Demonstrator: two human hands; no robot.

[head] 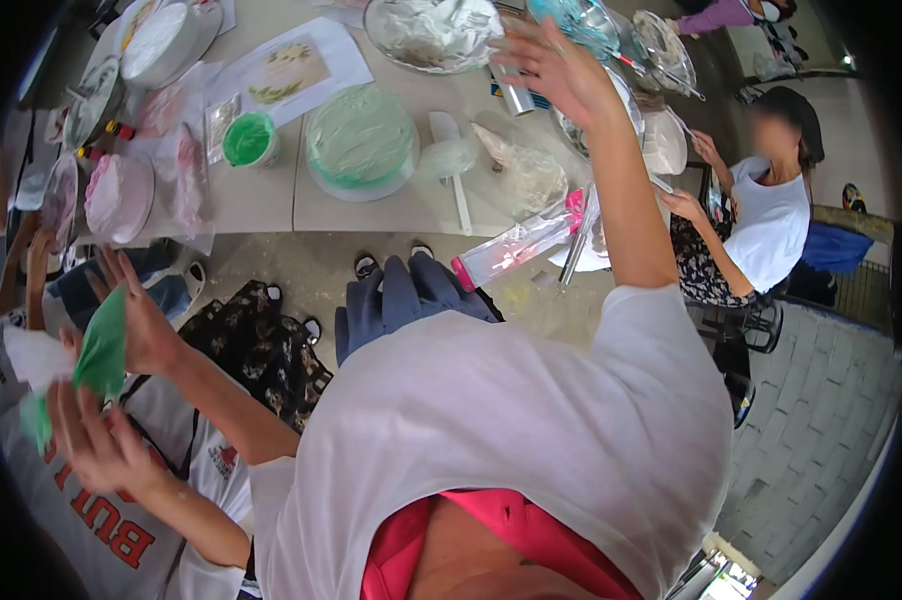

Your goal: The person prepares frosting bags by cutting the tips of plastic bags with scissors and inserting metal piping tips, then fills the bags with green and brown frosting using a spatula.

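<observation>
My right hand is raised over the far part of the table, blurred, fingers spread and holding nothing. Beside it lies a foil-covered round board. My left hand is out to the left, fingers stretched up. A green-smeared piece of plastic overlaps its palm; whether I grip it is unclear. A co-worker's blurred hand touches the plastic's lower end. Before me a round cake with pale green frosting rests on a white board, between a tub of green frosting and a white scraper.
A clear piping bag, a pink-ended plastic package and a whisk lie at the table's near right edge. Leftward stand a pink cake and a white cake. A seated person works at right.
</observation>
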